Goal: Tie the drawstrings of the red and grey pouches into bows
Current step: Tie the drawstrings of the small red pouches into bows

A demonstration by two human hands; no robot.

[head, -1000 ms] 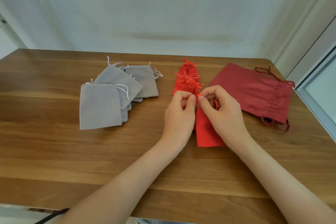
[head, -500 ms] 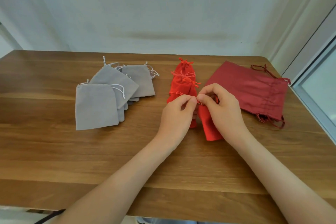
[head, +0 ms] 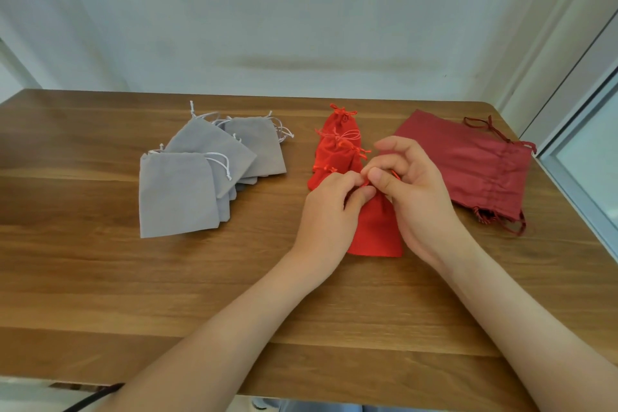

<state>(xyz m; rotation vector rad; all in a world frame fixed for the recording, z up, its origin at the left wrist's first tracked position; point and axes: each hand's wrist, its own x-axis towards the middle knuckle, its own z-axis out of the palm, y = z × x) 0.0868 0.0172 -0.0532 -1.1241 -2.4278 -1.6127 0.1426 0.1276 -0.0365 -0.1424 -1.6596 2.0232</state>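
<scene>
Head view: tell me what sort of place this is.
Probably a home or small craft workspace: a wooden table against a plain white wall, a window frame at the right, and small piles of grey pouches and red pouches laid out for handwork.

Wooden table (head: pixel 100 278), plank grain running left to right, rounded far-right corner. Left of centre, grey pouches (head: pixel 177 194) lie fanned and overlapping, white cords loose. At centre is a small heap of red pouches (head: pixel 334 150), with one red pouch (head: pixel 376 231) flat just in front of it, and a larger dark red bag (head: pixel 468 164) at right.
</scene>
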